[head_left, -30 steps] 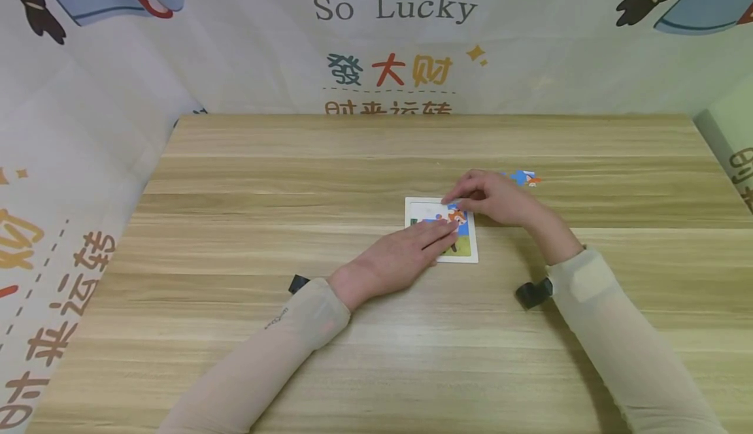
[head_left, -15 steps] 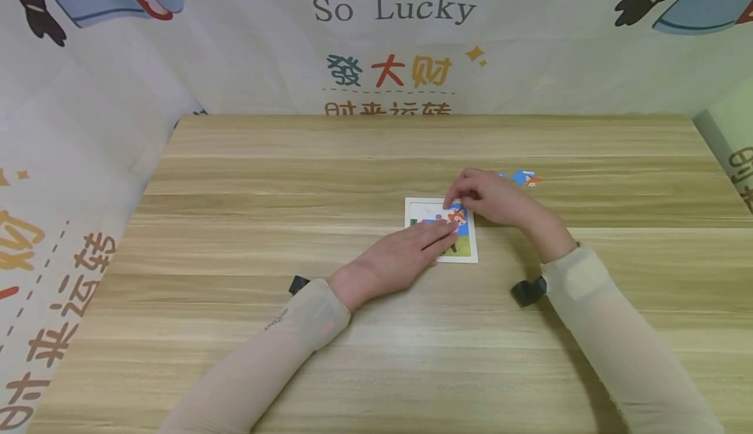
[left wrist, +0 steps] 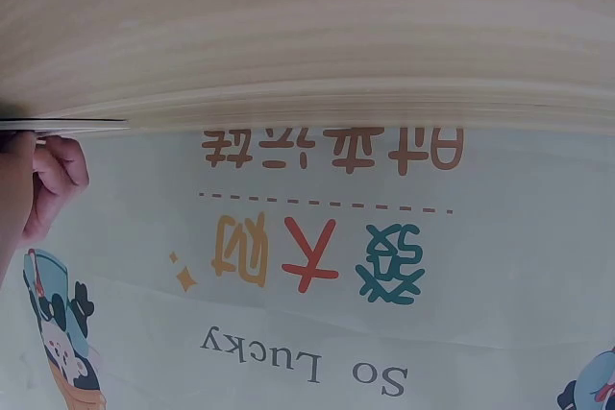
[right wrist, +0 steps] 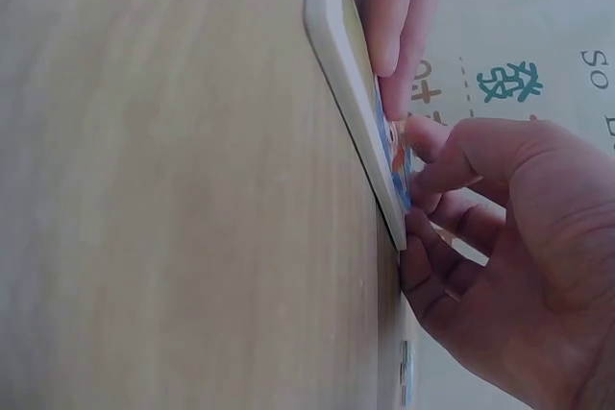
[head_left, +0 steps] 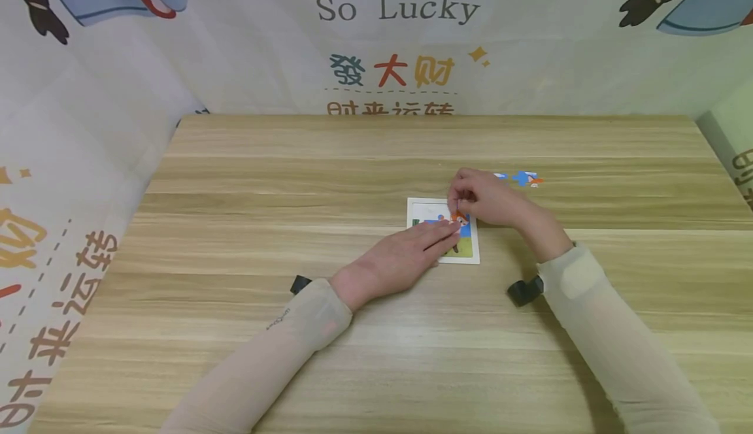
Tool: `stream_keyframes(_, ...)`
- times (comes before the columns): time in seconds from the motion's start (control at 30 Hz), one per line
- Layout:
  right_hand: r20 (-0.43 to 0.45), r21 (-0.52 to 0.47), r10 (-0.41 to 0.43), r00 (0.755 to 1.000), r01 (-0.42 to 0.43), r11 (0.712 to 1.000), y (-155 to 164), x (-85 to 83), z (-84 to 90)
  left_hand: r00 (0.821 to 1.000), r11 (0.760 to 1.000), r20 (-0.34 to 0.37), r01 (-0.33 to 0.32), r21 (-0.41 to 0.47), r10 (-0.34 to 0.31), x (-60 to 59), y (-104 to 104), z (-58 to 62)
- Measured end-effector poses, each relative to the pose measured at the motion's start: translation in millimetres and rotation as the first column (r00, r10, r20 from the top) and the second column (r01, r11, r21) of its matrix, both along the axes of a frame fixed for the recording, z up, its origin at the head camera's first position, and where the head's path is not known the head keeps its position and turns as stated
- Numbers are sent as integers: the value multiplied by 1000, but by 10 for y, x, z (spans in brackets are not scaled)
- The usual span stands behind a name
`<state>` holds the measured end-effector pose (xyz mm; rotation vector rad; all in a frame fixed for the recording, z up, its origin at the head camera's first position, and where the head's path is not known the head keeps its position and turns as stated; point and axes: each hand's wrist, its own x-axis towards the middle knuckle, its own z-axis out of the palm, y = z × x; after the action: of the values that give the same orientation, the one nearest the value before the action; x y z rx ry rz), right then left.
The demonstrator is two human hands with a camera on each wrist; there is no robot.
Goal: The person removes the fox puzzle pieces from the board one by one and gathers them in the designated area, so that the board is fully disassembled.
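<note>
A small jigsaw puzzle in a white frame [head_left: 472, 259] lies on the table, showing a cartoon fox-like figure on blue and green. My left hand [head_left: 395, 264] rests flat across its lower left part, fingers straight. At the top right of the picture my right hand [head_left: 491, 200] pinches a puzzle piece between thumb and bent fingers; most of that piece is hidden. In the right wrist view the right hand [right wrist: 524, 228] bends over the far end of the frame [right wrist: 351, 93], its fingertips right at the picture, close to the left fingers [right wrist: 389, 16].
Loose blue puzzle pieces [head_left: 523, 178] lie on the wooden table [head_left: 329, 159] just beyond the right hand, one partly behind it. A printed cloth [head_left: 253, 48] hangs along the table's back edge. Both sleeved wrists carry small black cameras [head_left: 525, 291].
My right hand has shifted slightly left and toward me, its fingertips drawing closer together over the upper picture. The left hand has stayed in place on the puzzle.
</note>
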<state>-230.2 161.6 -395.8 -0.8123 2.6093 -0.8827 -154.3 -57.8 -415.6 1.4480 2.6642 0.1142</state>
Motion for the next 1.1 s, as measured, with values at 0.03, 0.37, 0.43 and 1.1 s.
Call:
stream_keyframes(0.03,2,-7,-2,1000,2,1000,10,5,-1,1000,1000,0,-1,-1,1,-2,4,-2)
stream_keyframes(0.37,5,-32,18,1000,-18,999,91,15,11,1000,1000,23,-14,-16,14,2,3,14)
stream_keyframes(0.43,-19,-16,23,1000,-24,1000,96,5,6,1000,1000,24,-15,-11,15,2,4,12)
stream_keyframes(1.1,-39,-8,48,998,-49,999,100,-2,10,999,1000,28,-19,-14,19,0,26,16)
